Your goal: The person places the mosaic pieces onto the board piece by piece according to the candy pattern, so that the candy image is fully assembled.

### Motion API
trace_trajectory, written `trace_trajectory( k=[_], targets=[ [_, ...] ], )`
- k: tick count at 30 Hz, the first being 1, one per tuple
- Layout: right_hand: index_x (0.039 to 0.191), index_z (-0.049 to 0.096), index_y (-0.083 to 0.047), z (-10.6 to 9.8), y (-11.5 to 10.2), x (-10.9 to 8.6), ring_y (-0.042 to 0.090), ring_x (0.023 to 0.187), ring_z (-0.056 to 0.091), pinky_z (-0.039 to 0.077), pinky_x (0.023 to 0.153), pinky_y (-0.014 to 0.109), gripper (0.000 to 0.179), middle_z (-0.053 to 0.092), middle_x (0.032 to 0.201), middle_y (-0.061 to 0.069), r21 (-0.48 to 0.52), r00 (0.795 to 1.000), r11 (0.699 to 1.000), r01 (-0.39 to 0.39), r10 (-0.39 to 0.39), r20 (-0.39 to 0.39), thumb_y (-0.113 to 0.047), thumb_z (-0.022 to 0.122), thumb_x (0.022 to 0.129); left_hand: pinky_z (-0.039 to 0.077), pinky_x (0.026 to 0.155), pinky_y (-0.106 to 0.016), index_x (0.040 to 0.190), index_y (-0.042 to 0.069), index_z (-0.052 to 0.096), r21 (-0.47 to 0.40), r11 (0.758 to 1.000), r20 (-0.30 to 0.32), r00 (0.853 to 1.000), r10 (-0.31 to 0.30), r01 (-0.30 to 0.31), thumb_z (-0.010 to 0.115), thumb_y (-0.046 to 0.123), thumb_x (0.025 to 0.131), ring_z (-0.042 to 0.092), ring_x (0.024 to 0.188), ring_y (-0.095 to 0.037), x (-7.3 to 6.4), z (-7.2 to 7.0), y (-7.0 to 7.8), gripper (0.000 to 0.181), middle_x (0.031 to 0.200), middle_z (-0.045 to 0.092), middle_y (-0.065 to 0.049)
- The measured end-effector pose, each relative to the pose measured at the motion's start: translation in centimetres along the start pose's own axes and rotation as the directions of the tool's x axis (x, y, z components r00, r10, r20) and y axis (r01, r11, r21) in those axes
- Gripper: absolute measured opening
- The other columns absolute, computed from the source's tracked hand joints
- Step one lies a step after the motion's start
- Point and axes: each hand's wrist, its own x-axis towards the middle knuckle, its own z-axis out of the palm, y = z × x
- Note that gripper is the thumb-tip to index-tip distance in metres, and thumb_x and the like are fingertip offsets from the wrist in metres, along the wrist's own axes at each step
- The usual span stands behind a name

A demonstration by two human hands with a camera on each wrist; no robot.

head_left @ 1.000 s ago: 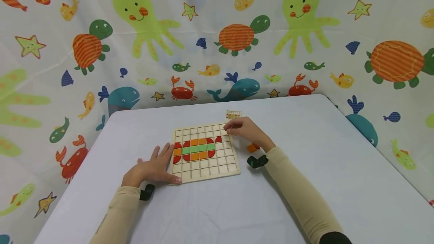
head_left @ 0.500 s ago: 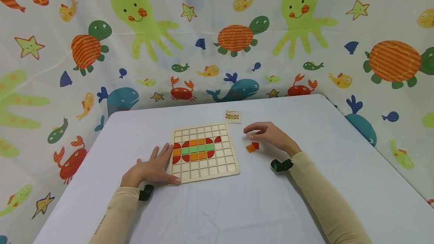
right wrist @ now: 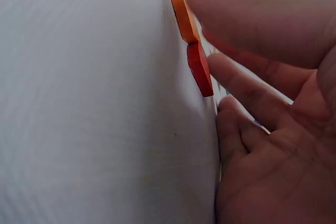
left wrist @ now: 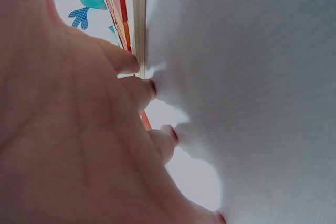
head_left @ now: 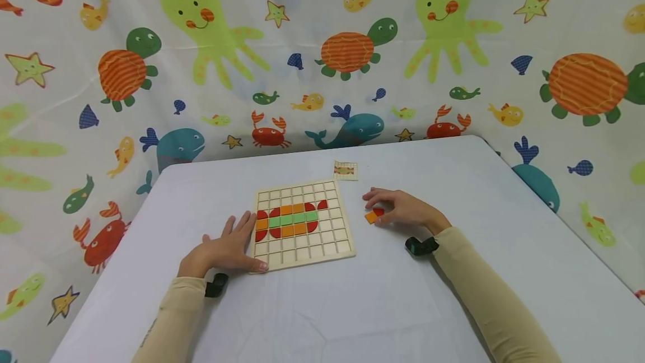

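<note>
A wooden grid board (head_left: 327, 237) lies on the white table, with red, orange and green tiles (head_left: 286, 220) set in its squares. My left hand (head_left: 223, 252) rests spread along the board's left edge; its fingertips touch the rim and the thumb lies on the near corner. To the right of the board, an orange square tile (head_left: 370, 218) and a red tile (head_left: 379, 212) lie side by side on the tabletop. Over them is my right hand (head_left: 408, 209), thumb and fingers apart. The right wrist view shows the thumb close to the orange tile (right wrist: 184, 14) and a finger by the red tile (right wrist: 200, 71); contact is unclear.
A small card (head_left: 345, 171) printed with a grid pattern lies behind the board's far right corner. A patterned sea-animal curtain (head_left: 312, 60) hangs behind the table (head_left: 322, 307).
My right hand has left the board's far right corner, moved right and come down over the two loose tiles. My left hand has stayed at the board's left edge.
</note>
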Motion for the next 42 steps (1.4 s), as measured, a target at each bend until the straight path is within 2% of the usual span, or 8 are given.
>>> trace_trajectory(
  k=[7, 18, 26, 31, 36, 42],
  targets=[
    [0.117, 0.076, -0.015, 0.0, -0.5, 0.2, 0.036, 0.163, 0.011, 0.014, 0.126, 0.068, 0.026, 0.048, 0.163, 0.012, -0.052, 1.0, 0.998, -0.022, 0.022, 0.007, -0.009, 0.08, 0.092, -0.001, 0.105, -0.093, 0.171, 0.003, 0.01, -0.002, 1.0, -0.004, 1.0, 0.01, -0.01, 0.087, 0.066, 0.076, -0.006, 0.157, -0.057, 0.0, -0.1, -0.3, 0.138, 0.177, 0.002, -0.025],
    [0.115, 0.073, -0.012, 0.4, -0.4, 0.7, 0.038, 0.163, 0.013, 0.011, 0.127, 0.065, 0.024, 0.049, 0.163, 0.015, -0.03, 1.0, 0.999, -0.015, 0.015, -0.009, -0.006, 0.079, 0.092, -0.002, 0.104, -0.093, 0.171, 0.004, 0.01, -0.011, 1.0, -0.005, 1.0, 0.011, -0.011, 0.087, 0.067, 0.074, -0.007, 0.157, -0.057, 0.1, -0.1, -0.3, 0.139, 0.177, 0.001, -0.024],
    [0.107, 0.072, -0.014, 1.4, -0.2, 0.9, 0.037, 0.163, 0.016, 0.014, 0.127, 0.063, 0.018, 0.051, 0.161, 0.015, -0.031, 0.997, 0.999, -0.03, 0.028, -0.069, -0.007, 0.08, 0.092, -0.005, 0.104, -0.093, 0.172, 0.008, 0.013, -0.034, 0.999, -0.024, 0.999, 0.022, -0.023, 0.086, 0.074, 0.069, -0.007, 0.159, -0.053, 0.8, 0.6, -1.0, 0.143, 0.178, 0.003, -0.02],
    [0.107, 0.07, -0.011, 1.8, -0.2, 1.1, 0.037, 0.158, 0.029, 0.027, 0.126, 0.058, 0.017, 0.058, 0.153, 0.014, -0.009, 0.992, 1.0, -0.018, 0.016, -0.126, -0.01, 0.081, 0.094, -0.002, 0.104, -0.093, 0.171, 0.004, 0.011, -0.015, 1.0, -0.008, 1.0, 0.007, -0.007, 0.088, 0.067, 0.073, -0.007, 0.158, -0.056, 0.5, 0.4, -0.4, 0.14, 0.177, 0.002, -0.024],
    [0.115, 0.071, -0.007, 2.0, -0.1, 1.1, 0.036, 0.135, 0.049, 0.034, 0.122, 0.058, 0.023, 0.066, 0.133, 0.012, 0.035, 0.978, 0.999, -0.032, 0.039, -0.204, -0.014, 0.081, 0.095, 0.001, 0.104, -0.094, 0.171, 0.002, 0.01, 0.011, 1.0, -0.008, 1.0, 0.009, -0.009, 0.088, 0.064, 0.076, -0.005, 0.157, -0.057, 0.2, 0.2, 0.1, 0.137, 0.176, 0.002, -0.026],
    [0.121, 0.07, -0.004, 1.9, -0.3, 1.0, 0.033, 0.121, 0.055, 0.042, 0.116, 0.055, 0.027, 0.067, 0.125, 0.012, 0.063, 0.961, 0.997, -0.044, 0.059, -0.27, -0.01, 0.076, 0.096, -0.001, 0.105, -0.093, 0.171, 0.002, 0.011, -0.002, 1.0, -0.008, 1.0, 0.012, -0.012, 0.088, 0.067, 0.074, -0.005, 0.157, -0.057, 0.2, 0.2, -0.1, 0.14, 0.177, 0.002, -0.025]
  ],
)
